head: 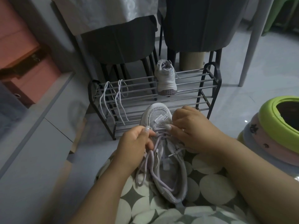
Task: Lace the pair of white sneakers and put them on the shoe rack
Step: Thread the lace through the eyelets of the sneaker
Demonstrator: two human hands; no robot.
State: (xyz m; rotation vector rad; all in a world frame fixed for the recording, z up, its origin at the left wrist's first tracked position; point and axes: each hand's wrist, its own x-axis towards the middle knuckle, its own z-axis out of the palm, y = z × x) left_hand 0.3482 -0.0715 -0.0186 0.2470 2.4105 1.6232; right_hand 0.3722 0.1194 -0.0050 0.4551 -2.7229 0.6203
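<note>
**Lacing the second sneaker on the lap, its mate already on the rack**

A white sneaker (163,143) lies across the person's lap, toe pointing away toward the shoe rack (212,88), heel near the body. Resting there, it stays steady and close under the eyes, leaving both hands free for the lace.

The left hand (134,147) sits at the left side of the eyelet rows, its fingers curled and pinching a strand of the pale lace (152,167) just where it crosses the tongue. The right hand (192,133) is on the opposite side, fingers bent around the shoe's upper with the thumb pressed on the lace near the lowest eyelets. Judging by this, the right hand braces the shoe while the left draws the strand through. The lower crossings look done; long loops of lace trail loose over the shoe's opening and onto the spotted fabric (210,183) of the lap, so the upper eyelets appear still to be threaded.

The other sneaker (165,78) stands on the rack's top tier, heel toward the camera, seemingly laced. Spare laces (113,101) hang over the rack's left bars, well apart from it. A stack of plastic stools (275,125) sits to the right.
</note>
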